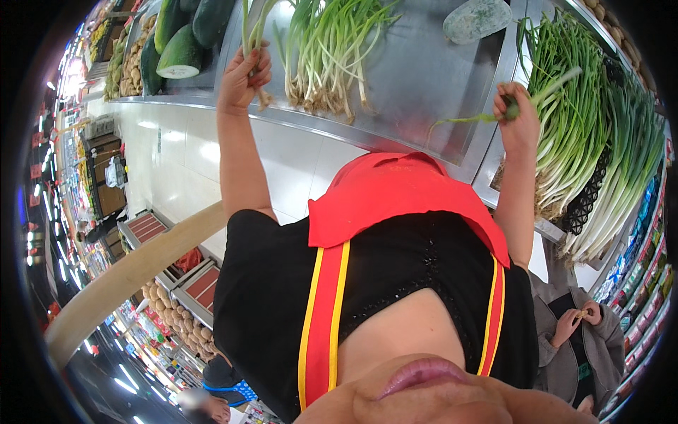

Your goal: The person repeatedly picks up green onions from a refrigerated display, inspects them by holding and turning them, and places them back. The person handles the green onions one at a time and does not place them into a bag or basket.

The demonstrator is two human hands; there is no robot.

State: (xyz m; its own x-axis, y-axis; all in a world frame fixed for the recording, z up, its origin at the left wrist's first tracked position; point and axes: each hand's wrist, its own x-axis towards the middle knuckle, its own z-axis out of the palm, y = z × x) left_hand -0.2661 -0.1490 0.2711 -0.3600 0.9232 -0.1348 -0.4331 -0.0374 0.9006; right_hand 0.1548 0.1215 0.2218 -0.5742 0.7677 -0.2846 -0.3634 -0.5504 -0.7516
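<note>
At the upper left, my left hand [247,74] grips a few scallions [263,99], their roots hanging below my fingers and their green stalks rising out of the top edge. Beside it, a spread bunch of scallions [323,63] lies on the metal display counter [408,85], roots towards me. On the right, my right hand [516,114] is closed around a wad of green scallion leaves [511,107]. A thin yellowish strand trails from it to the left, and a pale stalk sticks out at the upper right.
Winter melons [183,53], one cut, lie left of the counter. A pale wax gourd [476,21] rests at its far side. Piled scallions [569,106] and larger green onions [619,175] flank a black plastic crate [587,196] at right. A person in grey [577,339] stands behind right.
</note>
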